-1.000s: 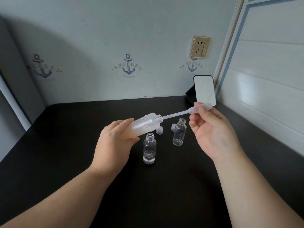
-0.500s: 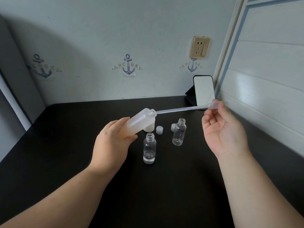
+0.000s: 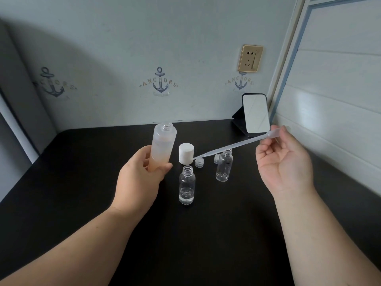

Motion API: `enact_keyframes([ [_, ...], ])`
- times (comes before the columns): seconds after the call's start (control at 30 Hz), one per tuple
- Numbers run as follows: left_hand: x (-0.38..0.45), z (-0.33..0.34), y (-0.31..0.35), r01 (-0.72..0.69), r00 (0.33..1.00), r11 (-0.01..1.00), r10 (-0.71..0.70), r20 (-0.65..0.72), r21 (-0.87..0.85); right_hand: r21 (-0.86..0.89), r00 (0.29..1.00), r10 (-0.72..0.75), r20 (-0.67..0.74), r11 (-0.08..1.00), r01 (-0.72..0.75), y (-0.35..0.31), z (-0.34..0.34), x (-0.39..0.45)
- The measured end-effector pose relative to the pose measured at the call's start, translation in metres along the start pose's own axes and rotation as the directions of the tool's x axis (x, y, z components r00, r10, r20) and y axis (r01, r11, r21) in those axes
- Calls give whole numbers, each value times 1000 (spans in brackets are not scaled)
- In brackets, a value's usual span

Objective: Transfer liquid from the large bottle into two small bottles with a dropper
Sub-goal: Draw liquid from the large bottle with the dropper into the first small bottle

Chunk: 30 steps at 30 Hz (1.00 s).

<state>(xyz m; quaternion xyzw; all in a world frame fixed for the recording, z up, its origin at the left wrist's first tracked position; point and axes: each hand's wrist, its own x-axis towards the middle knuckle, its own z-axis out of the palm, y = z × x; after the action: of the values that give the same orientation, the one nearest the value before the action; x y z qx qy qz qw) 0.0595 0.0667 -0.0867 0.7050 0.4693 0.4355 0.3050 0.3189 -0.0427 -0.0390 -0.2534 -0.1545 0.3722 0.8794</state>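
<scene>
Your right grip (image 3: 282, 162) pinches the dropper (image 3: 233, 146) bulb, your left (image 3: 140, 178) clamps the bottle (image 3: 164, 145) upright above the counter (image 3: 82, 182); bring the tip over the near vial (image 3: 186, 185), then squeeze gently

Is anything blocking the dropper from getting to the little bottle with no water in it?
Nothing visible blocks it. The dropper, pinched by the right hand, hangs in the air just above the empty small bottle, whose mouth is open, its cap off.
</scene>
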Motion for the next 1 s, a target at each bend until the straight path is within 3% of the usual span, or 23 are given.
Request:
enact_keyframes([
  [0.5,2,3,2,30,999,1000,-30,40,5,-108,995,3,99,994,8,4,-1,1],
  [0.7,-9,-6,9,48,997,983,-36,72,-177,-114,992,-9,122,993,23,4,-2,2],
  [0.87,-22,-19,15,-115,981,987,95,-171,-109,-112,990,-13,140,993,28,4,-4,2],
  [1.0,-35,-22,20,-287,957,956,283,-62,-69,-112,988,-21,155,993,38,2,-2,0],
])
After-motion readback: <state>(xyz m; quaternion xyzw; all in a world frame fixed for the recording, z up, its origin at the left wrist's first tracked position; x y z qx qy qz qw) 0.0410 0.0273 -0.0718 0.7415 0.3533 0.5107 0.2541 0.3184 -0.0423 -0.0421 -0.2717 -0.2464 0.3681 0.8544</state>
